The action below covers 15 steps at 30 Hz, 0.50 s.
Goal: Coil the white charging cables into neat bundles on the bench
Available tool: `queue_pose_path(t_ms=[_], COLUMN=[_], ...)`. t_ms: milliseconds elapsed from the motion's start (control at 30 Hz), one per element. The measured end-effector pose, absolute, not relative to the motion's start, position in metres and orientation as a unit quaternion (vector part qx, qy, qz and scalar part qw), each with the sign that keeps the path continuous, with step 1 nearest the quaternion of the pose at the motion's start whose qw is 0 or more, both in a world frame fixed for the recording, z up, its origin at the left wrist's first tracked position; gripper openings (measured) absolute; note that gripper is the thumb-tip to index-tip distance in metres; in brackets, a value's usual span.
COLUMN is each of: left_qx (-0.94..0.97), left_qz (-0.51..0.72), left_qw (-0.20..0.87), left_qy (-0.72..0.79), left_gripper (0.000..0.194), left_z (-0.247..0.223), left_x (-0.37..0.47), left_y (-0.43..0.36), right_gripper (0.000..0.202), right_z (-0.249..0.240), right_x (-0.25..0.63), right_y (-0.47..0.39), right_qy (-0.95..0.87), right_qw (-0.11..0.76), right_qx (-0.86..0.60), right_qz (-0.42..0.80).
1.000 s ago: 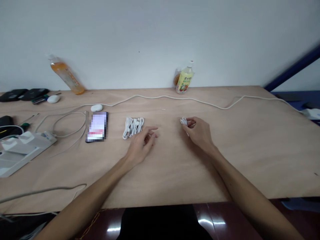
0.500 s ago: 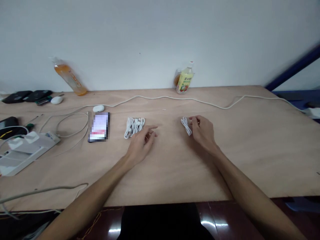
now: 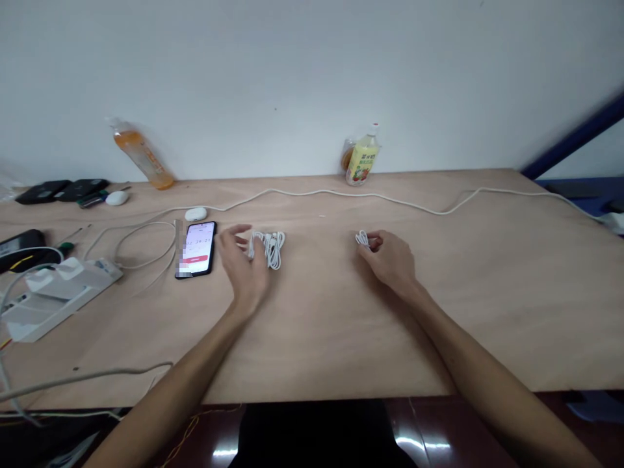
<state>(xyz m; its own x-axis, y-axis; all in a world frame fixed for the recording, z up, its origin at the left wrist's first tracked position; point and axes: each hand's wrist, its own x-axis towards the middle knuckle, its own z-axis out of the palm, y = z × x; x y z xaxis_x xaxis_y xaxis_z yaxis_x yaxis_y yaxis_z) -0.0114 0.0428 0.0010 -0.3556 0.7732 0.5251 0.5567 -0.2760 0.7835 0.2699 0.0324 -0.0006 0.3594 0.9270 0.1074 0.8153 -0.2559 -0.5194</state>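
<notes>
Near edge of the counter (image 3: pixel 316 351) first: thick grey cable (image 3: pixel 97 376) lying on your left side, white power strip (image 3: pixel 73 296) with plugs in it a bit further up. Your right hand (image 3: pixel 392 263) has its fingers closed on a coiled white cable bundle (image 3: pixel 361 238), coil end poking out past the fingertips, well apart from the rest. Your left hand (image 3: pixel 246 276) is open, fingers spread and thumb across the near-left part of the pile of white cable bundles (image 3: pixel 275 252); can't tell if it's touching them. Step in hand looks like handling the bundles, one held away from the pile. Moving the held one would call for a light pinch so the coils stay together; picking from the pile, for the left fingers to close on a single bundle without dragging its neighbours. Phone (image 3: pixel 202 247) with a lit screen lies left of that hand, white earbud case (image 3: pixel 195 214) just beyond it. Further back, a long white cable (image 3: pixel 312 192) runs across, then yellow-labelled bottle (image 3: pixel 363 159) and orange drink bottle (image 3: pixel 143 156), the orange one leaning on the wall (image 3: pixel 273 65).
</notes>
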Motion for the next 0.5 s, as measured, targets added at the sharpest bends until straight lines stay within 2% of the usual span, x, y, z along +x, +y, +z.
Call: queue_pose_path(t_ms=[67,267,500], left_qx=[0.515,0.458,0.473], left_qz=[0.588,0.546,0.482], left_qw=[0.084,0.178,0.213], left_qy=[0.619,0.678,0.706], left_gripper=[0.032,0.028,0.038], left_z=[-0.002,-0.006,0.009], left_x=[-0.019,-0.024,-0.018], left_y=[0.052,0.063,0.057], right_gripper=[0.025,0.023,0.035], right_z=[-0.003,-0.011,-0.01], right_x=[0.273,0.277,0.274], right_y=[0.033,0.035,0.032], right_qy=[-0.56,-0.553,-0.534], right_qw=[0.265,0.295,0.313], right_qx=[-0.778,-0.773,-0.779], right_qz=[0.107,0.098,0.099])
